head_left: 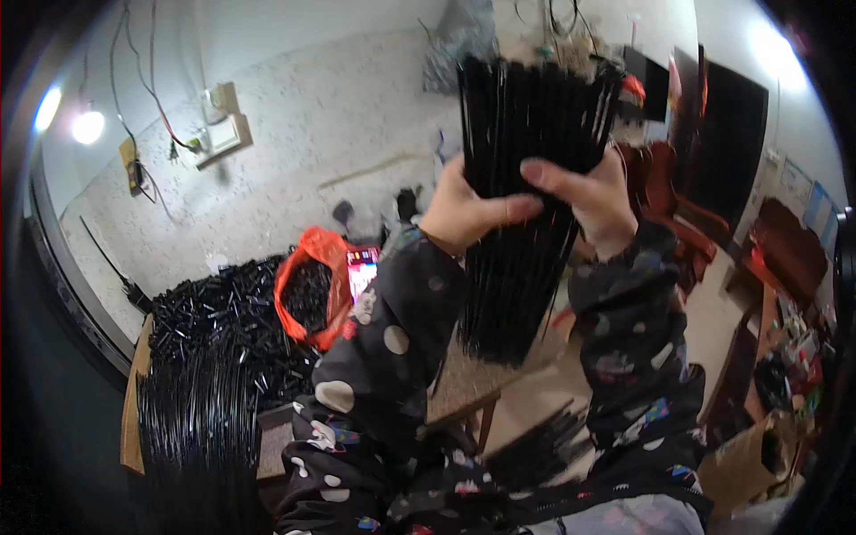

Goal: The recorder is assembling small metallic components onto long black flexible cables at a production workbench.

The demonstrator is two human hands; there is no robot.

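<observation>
— Hands first: what are they doing?

— Left hand [464,209] and right hand [596,201] both clasp one upright bundle of thin black rods [526,178], raised in front of the chest.

— And around them?

— Lower left, a table [132,419] carries more long black rods [201,428] and a heap of short black pieces [232,312], beside an orange plastic bag [316,285]. Beyond lies a pale speckled floor [321,134].

— Anything unclear?

— The room's right side is dark clutter, and the table's far edge is hidden under the heap.
</observation>
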